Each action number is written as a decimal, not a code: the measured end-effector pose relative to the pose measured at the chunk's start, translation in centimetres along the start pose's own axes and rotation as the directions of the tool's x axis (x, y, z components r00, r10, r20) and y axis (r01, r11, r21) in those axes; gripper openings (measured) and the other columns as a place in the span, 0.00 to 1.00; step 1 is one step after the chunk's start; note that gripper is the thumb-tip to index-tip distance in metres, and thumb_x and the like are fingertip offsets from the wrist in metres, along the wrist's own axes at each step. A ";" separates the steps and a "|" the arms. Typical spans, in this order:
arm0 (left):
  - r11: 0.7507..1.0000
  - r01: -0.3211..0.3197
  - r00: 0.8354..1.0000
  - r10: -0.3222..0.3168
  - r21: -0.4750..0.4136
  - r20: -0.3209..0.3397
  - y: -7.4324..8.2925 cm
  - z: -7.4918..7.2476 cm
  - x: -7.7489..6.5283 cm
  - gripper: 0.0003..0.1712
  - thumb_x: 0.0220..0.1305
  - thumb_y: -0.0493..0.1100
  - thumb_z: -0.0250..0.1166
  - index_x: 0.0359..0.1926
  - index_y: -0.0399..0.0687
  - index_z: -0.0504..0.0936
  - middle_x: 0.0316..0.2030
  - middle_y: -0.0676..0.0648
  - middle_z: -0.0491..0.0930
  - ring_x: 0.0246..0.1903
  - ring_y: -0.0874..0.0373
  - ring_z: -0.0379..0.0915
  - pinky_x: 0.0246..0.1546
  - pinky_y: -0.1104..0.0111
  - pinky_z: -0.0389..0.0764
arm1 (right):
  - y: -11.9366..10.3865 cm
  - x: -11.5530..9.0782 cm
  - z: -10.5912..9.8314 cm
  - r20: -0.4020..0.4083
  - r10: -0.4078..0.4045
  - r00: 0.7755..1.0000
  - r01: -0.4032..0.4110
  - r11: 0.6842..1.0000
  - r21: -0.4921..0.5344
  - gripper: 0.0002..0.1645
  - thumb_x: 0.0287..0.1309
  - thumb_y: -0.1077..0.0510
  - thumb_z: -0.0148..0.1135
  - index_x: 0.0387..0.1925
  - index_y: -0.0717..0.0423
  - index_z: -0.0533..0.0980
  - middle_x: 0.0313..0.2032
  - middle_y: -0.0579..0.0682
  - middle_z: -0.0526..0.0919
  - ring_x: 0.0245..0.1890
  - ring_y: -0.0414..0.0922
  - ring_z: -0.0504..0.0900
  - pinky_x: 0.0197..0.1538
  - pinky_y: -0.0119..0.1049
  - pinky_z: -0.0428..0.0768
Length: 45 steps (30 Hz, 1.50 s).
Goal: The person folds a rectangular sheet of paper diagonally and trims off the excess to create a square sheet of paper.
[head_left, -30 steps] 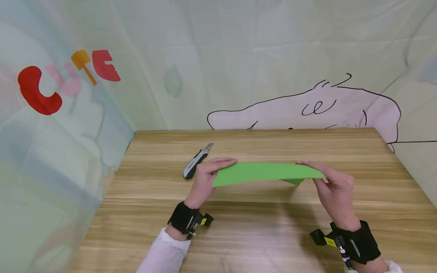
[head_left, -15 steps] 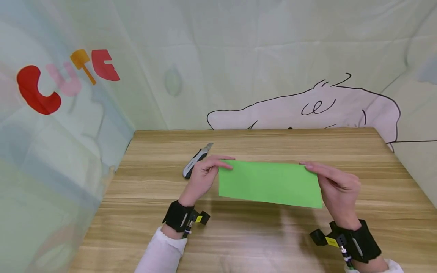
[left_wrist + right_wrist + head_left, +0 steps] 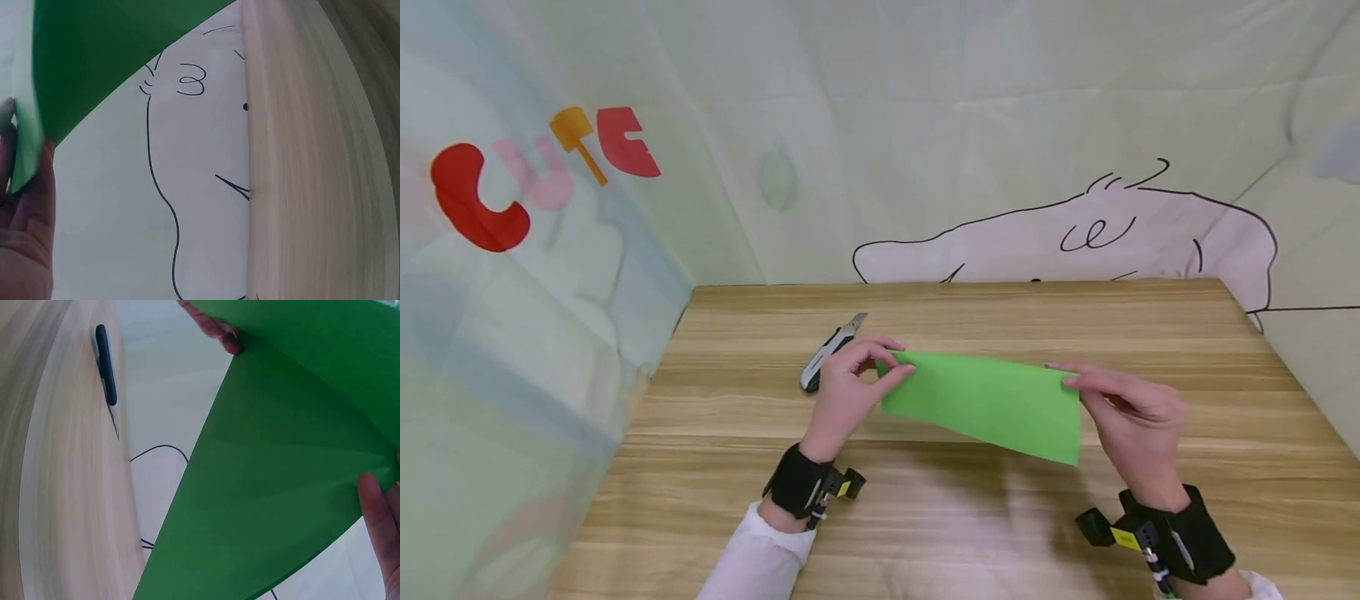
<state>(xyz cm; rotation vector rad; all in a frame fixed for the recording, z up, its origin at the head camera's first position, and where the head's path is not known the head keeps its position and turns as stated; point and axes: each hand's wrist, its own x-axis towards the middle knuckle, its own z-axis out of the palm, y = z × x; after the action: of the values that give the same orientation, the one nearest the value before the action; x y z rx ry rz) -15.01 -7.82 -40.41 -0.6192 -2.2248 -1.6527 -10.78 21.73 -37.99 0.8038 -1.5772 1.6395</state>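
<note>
A sheet of green paper (image 3: 985, 400) is stretched between both hands above the table, its near side hanging down toward the person. At its left end my left hand (image 3: 850, 387) pinches the paper between thumb and fingers. My right hand (image 3: 1138, 421) pinches the upper right corner, thumb in front. In the right wrist view the paper (image 3: 269, 469) shows a folded-over layer, with fingertips of the right hand (image 3: 381, 519) against it. The left wrist view has the left hand (image 3: 28, 231) at the paper's edge, where the sheet (image 3: 112, 56) bends.
A utility knife (image 3: 831, 354) with its blade out lies on the wooden table (image 3: 737, 467), just beyond the left hand. Behind the table hangs a printed cloth (image 3: 970, 125) with a line drawing. Each wrist wears a black strap with a small camera.
The paper has tipped from nearly edge-on to facing the head camera, and its right end has moved slightly left. The left thumb has come round to the front of the sheet.
</note>
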 end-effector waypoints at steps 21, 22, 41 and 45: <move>0.967 -0.165 0.979 0.185 0.194 -0.090 -0.9 0.5 -0.2 0.08 0.54 0.45 0.69 0.36 0.52 0.89 0.35 0.52 0.83 0.37 0.62 0.78 0.29 0.74 0.77 | -0.2 -0.2 -1.6 0.072 0.479 0.875 -0.458 0.866 -0.201 0.04 0.53 0.76 0.58 0.31 0.70 0.73 0.43 0.49 0.87 0.40 0.38 0.85 0.32 0.22 0.78; 0.967 -0.161 0.979 0.182 0.197 -0.095 -0.9 0.5 -0.2 0.08 0.54 0.45 0.69 0.36 0.52 0.89 0.35 0.52 0.84 0.37 0.63 0.78 0.29 0.75 0.77 | -0.1 -0.2 -1.6 0.088 0.479 0.873 -0.463 0.872 -0.160 0.03 0.54 0.76 0.57 0.31 0.70 0.74 0.45 0.51 0.86 0.44 0.40 0.85 0.35 0.22 0.79; 0.880 -0.281 0.939 0.335 0.383 -0.081 -1.3 0.8 -0.2 0.08 0.48 0.39 0.73 0.33 0.52 0.89 0.32 0.53 0.83 0.36 0.63 0.78 0.36 0.74 0.79 | 1.3 -0.6 0.3 -0.023 0.402 0.916 -0.390 0.871 -0.297 0.18 0.45 0.78 0.64 0.41 0.72 0.73 0.43 0.46 0.86 0.44 0.39 0.84 0.46 0.24 0.80; 0.854 -0.299 0.931 0.360 0.426 -0.067 -1.4 0.7 -0.2 0.09 0.47 0.38 0.74 0.32 0.53 0.89 0.31 0.53 0.83 0.35 0.62 0.78 0.37 0.72 0.78 | 1.8 -0.7 0.4 0.052 0.315 0.948 -0.266 0.870 -0.414 0.26 0.42 0.79 0.65 0.48 0.67 0.75 0.44 0.57 0.85 0.46 0.34 0.83 0.49 0.20 0.78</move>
<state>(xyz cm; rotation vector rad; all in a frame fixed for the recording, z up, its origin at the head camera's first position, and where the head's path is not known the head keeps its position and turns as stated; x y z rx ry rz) -15.59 -7.56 -41.87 -0.6935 -2.1200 -0.9876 -11.88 21.27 -39.56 0.4645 -2.1162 1.4044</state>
